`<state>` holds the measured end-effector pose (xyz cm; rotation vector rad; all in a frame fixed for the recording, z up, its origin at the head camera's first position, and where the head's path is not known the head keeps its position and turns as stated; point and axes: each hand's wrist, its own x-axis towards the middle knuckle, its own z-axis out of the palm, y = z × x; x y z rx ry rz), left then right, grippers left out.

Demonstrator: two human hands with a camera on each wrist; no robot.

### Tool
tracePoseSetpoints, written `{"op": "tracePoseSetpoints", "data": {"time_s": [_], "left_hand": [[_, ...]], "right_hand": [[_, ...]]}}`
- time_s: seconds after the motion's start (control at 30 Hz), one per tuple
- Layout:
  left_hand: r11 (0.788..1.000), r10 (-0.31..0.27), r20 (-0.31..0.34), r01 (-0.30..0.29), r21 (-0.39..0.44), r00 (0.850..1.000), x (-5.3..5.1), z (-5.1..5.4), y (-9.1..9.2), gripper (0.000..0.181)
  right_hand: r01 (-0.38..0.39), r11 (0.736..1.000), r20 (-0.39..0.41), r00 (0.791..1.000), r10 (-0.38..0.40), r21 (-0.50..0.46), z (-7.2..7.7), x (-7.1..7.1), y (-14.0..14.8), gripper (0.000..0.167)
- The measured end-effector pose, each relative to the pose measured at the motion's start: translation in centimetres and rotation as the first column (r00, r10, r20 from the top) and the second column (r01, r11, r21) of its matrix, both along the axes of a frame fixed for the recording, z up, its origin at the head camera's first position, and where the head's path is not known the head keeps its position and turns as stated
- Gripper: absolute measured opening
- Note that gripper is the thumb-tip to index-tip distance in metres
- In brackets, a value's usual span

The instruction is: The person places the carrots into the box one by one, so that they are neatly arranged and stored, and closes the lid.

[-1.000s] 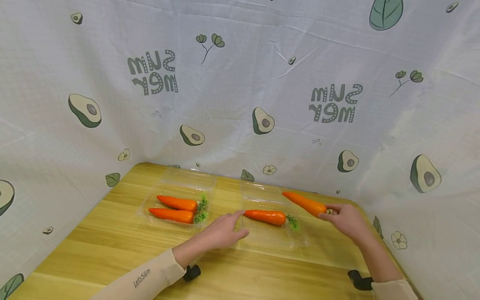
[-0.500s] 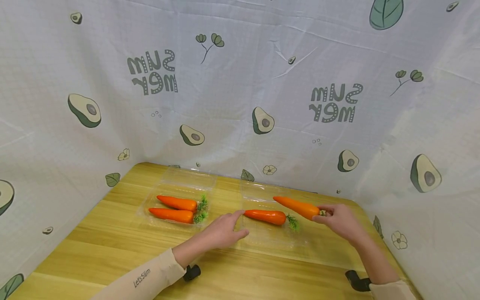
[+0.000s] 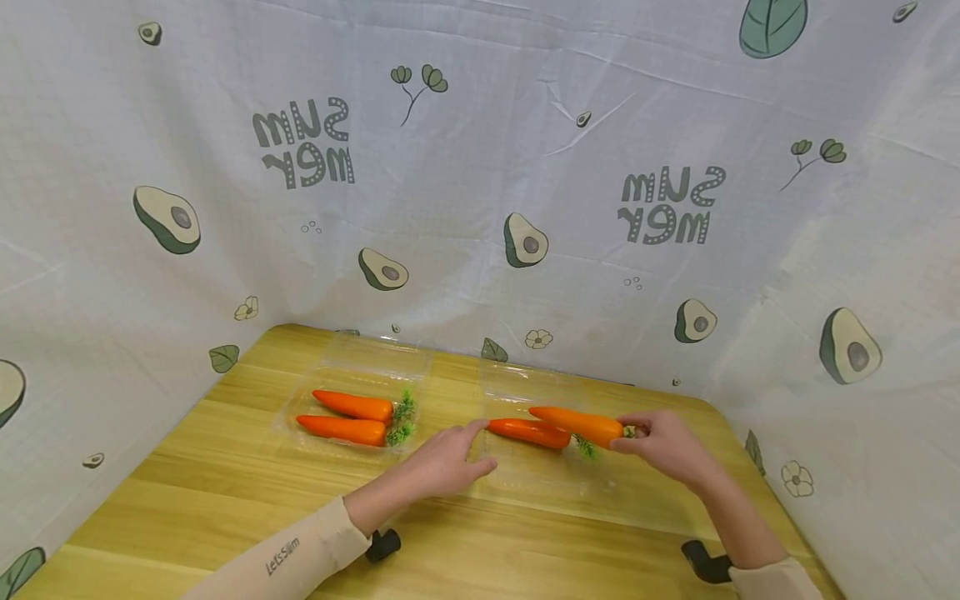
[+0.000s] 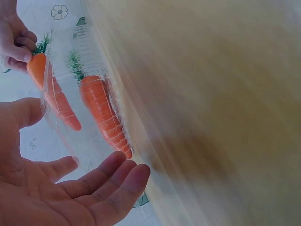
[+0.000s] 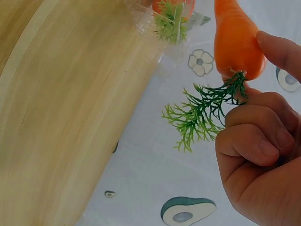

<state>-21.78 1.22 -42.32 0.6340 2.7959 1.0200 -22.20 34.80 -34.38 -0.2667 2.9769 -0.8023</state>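
My right hand (image 3: 663,447) pinches an orange carrot (image 3: 583,423) by its leafy end. Held above the right-hand clear plastic clamshell box (image 3: 525,479), the carrot points left and partly covers another carrot (image 3: 521,430) lying inside. Green fronds (image 5: 195,115) hang from the held carrot in the right wrist view. At the left side of that box is my left hand (image 3: 448,462), fingers extended and thumb apart, holding nothing. Its index fingertip appears at the box's edge near the lying carrot's tip; whether it touches is hard to tell.
A second clear clamshell box (image 3: 288,408) on the left contains two carrots (image 3: 345,430) with green tops. Both lids (image 3: 378,357) are folded back. Behind the wooden table (image 3: 187,492) hangs a white printed curtain (image 3: 450,192). Black wrist mounts (image 3: 384,546) show below the arms.
My right hand has moved left and slightly lower, bringing its carrot from the right over the lying one. The left hand has stayed in place.
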Motion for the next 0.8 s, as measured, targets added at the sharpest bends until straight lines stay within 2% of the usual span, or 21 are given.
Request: {"op": "tracePoseSetpoints", "data": {"time_s": [0.3,0.8], "left_hand": [[1.000,0.000,-0.005,0.001,0.002,1.000,0.1,0.0,-0.1,0.069],[1.000,-0.006,-0.002,0.006,0.004,1.000,-0.2,-0.2,0.0,0.069]], "right_hand": [[-0.050,0.999,0.034,0.998,0.050,-0.003,-0.3,-0.2,-1.2,0.054],[-0.165,0.986,0.059,0.985,0.164,0.006,-0.8,-0.7,-3.6,0.044]]}}
